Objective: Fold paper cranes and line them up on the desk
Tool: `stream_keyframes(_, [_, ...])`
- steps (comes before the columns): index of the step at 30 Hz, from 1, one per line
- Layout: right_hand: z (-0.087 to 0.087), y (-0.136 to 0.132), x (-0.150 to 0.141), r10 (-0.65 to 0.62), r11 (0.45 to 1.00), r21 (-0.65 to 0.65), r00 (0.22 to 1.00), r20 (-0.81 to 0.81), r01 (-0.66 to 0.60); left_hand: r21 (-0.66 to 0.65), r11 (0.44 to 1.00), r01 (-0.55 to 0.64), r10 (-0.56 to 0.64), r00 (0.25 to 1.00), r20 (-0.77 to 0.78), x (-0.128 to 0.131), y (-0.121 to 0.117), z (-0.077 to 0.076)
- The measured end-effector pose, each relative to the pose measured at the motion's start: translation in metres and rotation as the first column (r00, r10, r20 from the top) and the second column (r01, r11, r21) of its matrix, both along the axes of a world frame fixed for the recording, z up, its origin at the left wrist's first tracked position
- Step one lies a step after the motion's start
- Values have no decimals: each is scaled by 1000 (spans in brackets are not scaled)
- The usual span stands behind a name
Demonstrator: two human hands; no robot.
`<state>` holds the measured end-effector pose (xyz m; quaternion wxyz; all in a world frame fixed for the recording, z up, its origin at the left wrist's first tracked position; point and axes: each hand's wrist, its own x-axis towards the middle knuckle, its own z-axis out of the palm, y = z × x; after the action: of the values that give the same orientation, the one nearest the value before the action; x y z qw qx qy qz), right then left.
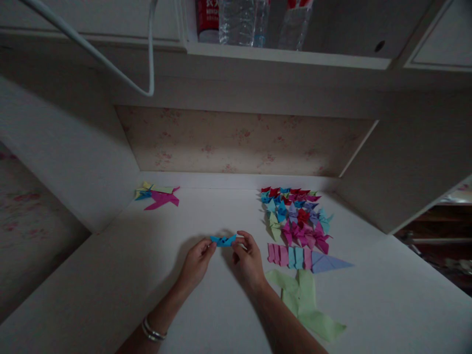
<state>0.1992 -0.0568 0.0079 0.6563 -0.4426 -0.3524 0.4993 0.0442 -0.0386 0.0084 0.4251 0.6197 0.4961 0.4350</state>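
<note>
Between my two hands, a small folded piece of blue paper [223, 241] is held just above the white tabletop [206, 305]. It looks like a little origami boat with pointed ends. My left hand [198, 256] pinches its left end between thumb and forefinger. At the other end, my right hand [248, 254] has its thumb and fingers closed on the right tip. To the right of that hand lie a row of pink and blue folded strips [285, 255], a lilac folded paper point [330, 261] and a large pale green folded paper [306, 300].
Many small coloured origami pieces [295, 214] sit in rows at the back right. A magenta paper shape [164, 198] lies with others at the back left. Overhead, a shelf [287, 55] carries plastic bottles [238, 22] and a red can [208, 19]; a white cable [110, 66] hangs left.
</note>
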Motion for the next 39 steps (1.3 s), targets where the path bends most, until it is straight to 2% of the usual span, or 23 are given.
stream_keyframes(8, [-2, 0, -2, -27, 999, -16, 999, 23, 27, -39, 998, -56, 57, 998, 32, 0, -4, 10])
stream_keyframes(19, [-1, 1, 0, -21, 999, -44, 999, 28, 23, -29, 999, -37, 38, 998, 46, -1, 0, -1])
stream_keyframes(30, [5, -1, 0, -16, 998, -57, 999, 46, 19, -15, 999, -35, 35, 999, 7, 0, 0, -4])
stream_keyframes(39, [6, -2, -2, -12, 996, -88, 1000, -2, 12, -3, 996, -87, 87, 996, -24, -2, 0, -2])
